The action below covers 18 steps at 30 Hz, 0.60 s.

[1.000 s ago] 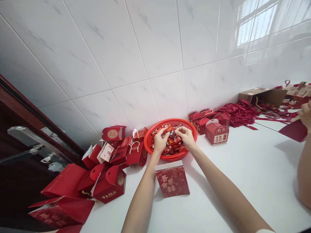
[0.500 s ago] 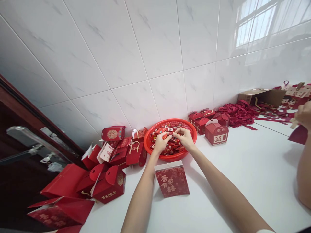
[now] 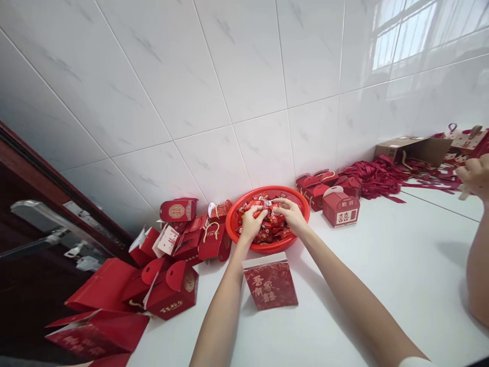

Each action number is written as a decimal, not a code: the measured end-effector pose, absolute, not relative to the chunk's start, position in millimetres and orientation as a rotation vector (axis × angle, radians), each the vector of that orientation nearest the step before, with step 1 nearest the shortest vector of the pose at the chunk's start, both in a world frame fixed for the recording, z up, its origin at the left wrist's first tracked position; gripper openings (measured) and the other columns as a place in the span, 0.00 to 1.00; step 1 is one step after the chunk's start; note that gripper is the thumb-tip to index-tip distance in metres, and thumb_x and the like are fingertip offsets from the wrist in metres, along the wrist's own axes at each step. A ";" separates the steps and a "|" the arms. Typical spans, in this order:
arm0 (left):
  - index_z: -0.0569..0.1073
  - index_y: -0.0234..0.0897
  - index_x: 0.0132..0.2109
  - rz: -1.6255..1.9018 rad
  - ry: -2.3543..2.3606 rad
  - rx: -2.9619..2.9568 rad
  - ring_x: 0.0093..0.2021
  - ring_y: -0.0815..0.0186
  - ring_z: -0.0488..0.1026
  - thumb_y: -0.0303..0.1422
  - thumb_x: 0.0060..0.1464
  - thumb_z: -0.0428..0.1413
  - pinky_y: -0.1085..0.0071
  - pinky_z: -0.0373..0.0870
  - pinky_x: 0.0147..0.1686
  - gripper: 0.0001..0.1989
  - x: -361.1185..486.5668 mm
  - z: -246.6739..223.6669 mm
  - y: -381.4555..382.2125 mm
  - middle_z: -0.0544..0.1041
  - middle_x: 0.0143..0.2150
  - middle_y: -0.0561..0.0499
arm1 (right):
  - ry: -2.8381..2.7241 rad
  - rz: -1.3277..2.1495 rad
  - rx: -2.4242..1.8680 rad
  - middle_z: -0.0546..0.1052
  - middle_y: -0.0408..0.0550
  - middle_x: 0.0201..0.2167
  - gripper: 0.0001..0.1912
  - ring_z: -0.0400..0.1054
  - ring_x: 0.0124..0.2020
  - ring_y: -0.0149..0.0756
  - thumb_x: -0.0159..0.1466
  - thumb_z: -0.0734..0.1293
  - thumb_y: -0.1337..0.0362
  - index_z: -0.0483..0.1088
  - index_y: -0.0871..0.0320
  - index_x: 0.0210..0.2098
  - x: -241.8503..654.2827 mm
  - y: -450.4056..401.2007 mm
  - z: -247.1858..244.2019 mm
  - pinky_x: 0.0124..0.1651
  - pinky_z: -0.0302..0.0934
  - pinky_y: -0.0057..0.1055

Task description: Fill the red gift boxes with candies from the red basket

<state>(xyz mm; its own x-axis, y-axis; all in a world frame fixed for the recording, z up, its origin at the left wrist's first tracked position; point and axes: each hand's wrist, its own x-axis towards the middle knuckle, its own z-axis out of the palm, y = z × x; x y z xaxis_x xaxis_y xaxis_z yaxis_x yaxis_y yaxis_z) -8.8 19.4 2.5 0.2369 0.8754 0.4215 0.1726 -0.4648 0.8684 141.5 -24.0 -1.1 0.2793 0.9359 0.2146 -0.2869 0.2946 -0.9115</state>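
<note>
A round red plastic basket [image 3: 300, 239] holds a heap of small wrapped candies [image 3: 269, 235], mostly red. Inside its rim, my left hand [image 3: 252, 223] has its thumb and fingers closed around a red-wrapped candy, mostly hidden by the fingers. My right hand [image 3: 292, 216] is beside it over the heap, index finger and thumb apart and bent toward the candies; nothing shows clearly between them. Between my forearms, in front of the basket, an open-topped dark red paper gift box [image 3: 270, 288] with gold characters stands on the white table [image 3: 324, 316].
Red gift boxes [image 3: 171, 290] crowd the left side, near a dark door with a metal handle [image 3: 34, 209]. Right of the basket stand a closed box [image 3: 340, 210], a ribbon pile [image 3: 376, 178] and a cardboard carton [image 3: 416, 148]. Another person's hand [image 3: 476, 176] is at the right edge.
My hands, fingertips close together before, have parted slightly, the right fingers spreading over the candies. At the right edge, the other person's hand has shifted and the dark red piece below it is gone from view.
</note>
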 end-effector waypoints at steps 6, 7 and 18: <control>0.80 0.35 0.36 1.315 1.002 1.770 0.43 0.59 0.78 0.36 0.48 0.61 0.64 0.71 0.50 0.10 -8.3 1.2 21.5 0.83 0.39 0.46 | -0.890 1.081 -0.864 0.75 0.40 0.26 0.23 0.70 0.33 0.35 0.41 0.76 0.64 0.77 0.58 0.38 140.9 -27.1 2.5 0.41 0.64 0.33; 0.80 0.35 0.36 1.319 0.998 1.770 0.44 0.58 0.78 0.36 0.49 0.61 0.63 0.71 0.50 0.10 -8.5 1.2 21.6 0.83 0.39 0.46 | -0.899 1.105 -0.857 0.75 0.40 0.26 0.23 0.70 0.32 0.35 0.41 0.76 0.64 0.77 0.57 0.38 140.7 -26.8 2.5 0.41 0.64 0.33; 0.81 0.34 0.39 1.286 1.071 1.649 0.47 0.56 0.78 0.38 0.57 0.54 0.61 0.71 0.52 0.14 -8.0 -5.9 30.4 0.83 0.43 0.43 | -0.905 0.993 -0.844 0.78 0.43 0.29 0.19 0.72 0.34 0.37 0.44 0.74 0.63 0.74 0.57 0.37 138.4 -26.0 -1.8 0.39 0.66 0.34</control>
